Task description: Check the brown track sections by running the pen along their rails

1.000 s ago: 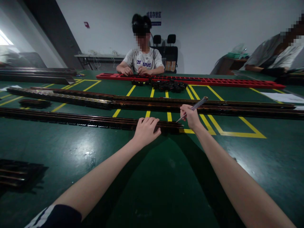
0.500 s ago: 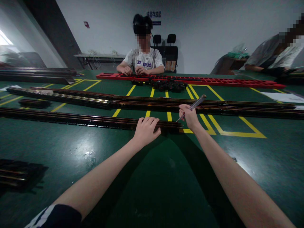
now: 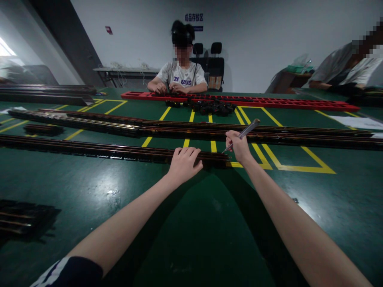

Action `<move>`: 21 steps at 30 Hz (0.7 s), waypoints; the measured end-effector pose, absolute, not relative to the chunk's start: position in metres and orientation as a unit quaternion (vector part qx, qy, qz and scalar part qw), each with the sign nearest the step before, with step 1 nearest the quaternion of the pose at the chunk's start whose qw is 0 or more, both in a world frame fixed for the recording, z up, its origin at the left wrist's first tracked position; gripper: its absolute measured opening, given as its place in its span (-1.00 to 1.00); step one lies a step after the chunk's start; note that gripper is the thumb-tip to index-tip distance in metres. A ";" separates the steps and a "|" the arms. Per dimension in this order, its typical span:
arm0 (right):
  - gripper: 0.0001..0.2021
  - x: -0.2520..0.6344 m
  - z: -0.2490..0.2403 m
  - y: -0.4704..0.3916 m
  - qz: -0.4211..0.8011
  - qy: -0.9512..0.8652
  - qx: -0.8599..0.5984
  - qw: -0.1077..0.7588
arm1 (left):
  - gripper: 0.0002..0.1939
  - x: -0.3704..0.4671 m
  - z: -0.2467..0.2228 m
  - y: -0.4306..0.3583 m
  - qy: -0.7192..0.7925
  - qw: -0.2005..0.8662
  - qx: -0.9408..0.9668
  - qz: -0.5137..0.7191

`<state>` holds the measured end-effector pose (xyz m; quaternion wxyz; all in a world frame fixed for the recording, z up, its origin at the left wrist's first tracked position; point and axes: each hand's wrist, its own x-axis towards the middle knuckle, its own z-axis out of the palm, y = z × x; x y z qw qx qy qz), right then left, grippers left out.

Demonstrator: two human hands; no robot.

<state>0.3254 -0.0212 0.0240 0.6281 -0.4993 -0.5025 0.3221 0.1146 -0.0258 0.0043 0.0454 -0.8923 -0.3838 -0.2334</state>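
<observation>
A long dark strip assembly point(image 3: 128, 154) with thin copper-coloured lines runs from the left edge to the middle of the green table point(image 3: 191, 223). My left hand point(image 3: 184, 164) lies over it near its right end, fingers bent across the strip and thumb at the near side. My right hand point(image 3: 237, 144) grips a slim screwdriver-like tool point(image 3: 249, 129) with a clear handle. The tool slants down to the left, and its thin tip meets the strip's right end; the exact contact is too small to tell.
More long dark strips point(image 3: 269, 135) lie just beyond. A red slotted rail point(image 3: 299, 103) and a pile of black parts point(image 3: 212, 107) are farther back, before a seated person point(image 3: 183, 75). A dark bundle point(image 3: 24, 219) sits at near left; another person point(image 3: 341, 71) is at right.
The person across the table has shifted their head and upper body slightly to the right. My hands, the tool and the strip show no visible movement.
</observation>
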 end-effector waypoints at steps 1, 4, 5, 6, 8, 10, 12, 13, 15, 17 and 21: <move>-0.63 0.325 0.024 -0.021 0.321 -0.501 -0.500 0.629 | -0.62 0.114 0.004 -0.026 -0.384 0.045 -0.892 -0.233; -0.63 0.325 0.025 -0.022 0.314 -0.504 -0.502 0.629 | -0.63 0.114 0.005 -0.025 -0.386 0.043 -0.892 -0.230; -0.63 0.325 0.025 -0.022 0.312 -0.506 -0.503 0.627 | -0.63 0.114 0.005 -0.025 -0.388 0.043 -0.892 -0.229; -0.63 0.325 0.025 -0.023 0.311 -0.508 -0.505 0.625 | -0.63 0.115 0.005 -0.025 -0.388 0.044 -0.892 -0.229; -0.62 0.325 0.025 -0.024 0.309 -0.508 -0.507 0.624 | -0.64 0.115 0.005 -0.025 -0.388 0.043 -0.892 -0.229; -0.62 0.325 0.025 -0.024 0.308 -0.504 -0.509 0.626 | -0.64 0.115 0.005 -0.025 -0.388 0.041 -0.892 -0.228; -0.61 0.324 0.025 -0.023 0.308 -0.498 -0.513 0.628 | -0.64 0.115 0.005 -0.026 -0.388 0.041 -0.892 -0.228; -0.60 0.324 0.025 -0.023 0.309 -0.495 -0.515 0.628 | -0.64 0.115 0.005 -0.026 -0.388 0.041 -0.892 -0.229; -0.60 0.324 0.025 -0.022 0.310 -0.492 -0.519 0.627 | -0.63 0.115 0.006 -0.026 -0.387 0.043 -0.892 -0.231; -0.60 0.324 0.025 -0.022 0.312 -0.490 -0.518 0.628 | -0.63 0.115 0.006 -0.026 -0.385 0.045 -0.892 -0.232; -0.60 0.323 0.025 -0.022 0.312 -0.488 -0.518 0.629 | -0.64 0.115 0.006 -0.026 -0.384 0.045 -0.892 -0.235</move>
